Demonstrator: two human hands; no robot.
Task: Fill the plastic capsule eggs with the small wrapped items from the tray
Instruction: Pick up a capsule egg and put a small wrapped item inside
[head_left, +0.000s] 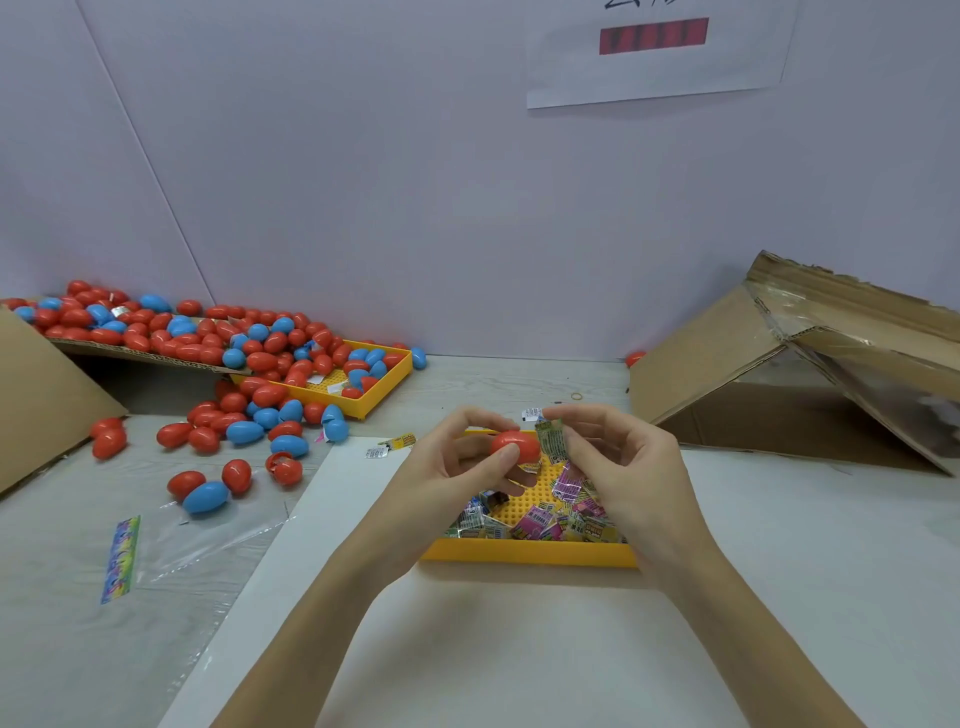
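My left hand (457, 457) grips a red capsule egg (519, 447) above the yellow tray (530, 553). Just right of the egg, my right hand (613, 457) pinches a small green wrapped item (551, 440) that touches the egg's side. The tray under both hands holds several small wrapped items (550, 519) in pink, green and yellow. I cannot tell whether the egg is open or closed.
Several red and blue eggs (234, 415) lie spread at the left, some on a cardboard flap (31, 395) and in a second yellow tray (384, 395). An open cardboard box (779, 374) lies at the right. Loose wrapped items (389, 447) and a plastic bag (156, 545) lie left of the tray.
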